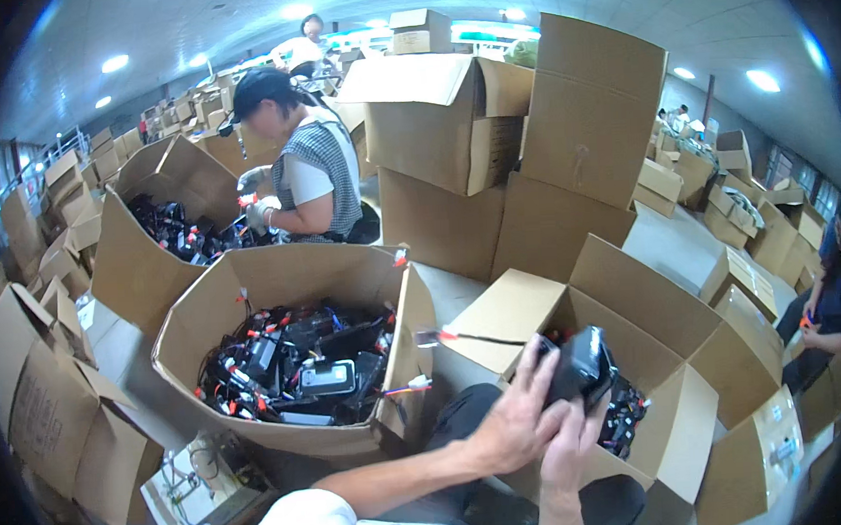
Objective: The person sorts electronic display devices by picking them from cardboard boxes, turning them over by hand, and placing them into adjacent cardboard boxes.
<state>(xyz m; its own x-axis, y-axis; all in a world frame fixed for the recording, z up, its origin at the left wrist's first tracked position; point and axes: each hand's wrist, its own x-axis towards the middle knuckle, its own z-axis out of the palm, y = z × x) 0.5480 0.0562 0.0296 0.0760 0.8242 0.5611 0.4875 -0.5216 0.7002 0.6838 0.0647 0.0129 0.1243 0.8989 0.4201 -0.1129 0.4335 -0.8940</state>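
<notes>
Your left hand (516,424) and right hand (573,445) both grasp black pack (583,368), seemingly over left edge of open carton (623,314). Support underside; keep protruding cable (486,339) unsnagged.

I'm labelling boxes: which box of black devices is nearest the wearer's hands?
The rightmost box, partly hidden by the held device; the middle box and co-worker's box stand farther left.
</notes>
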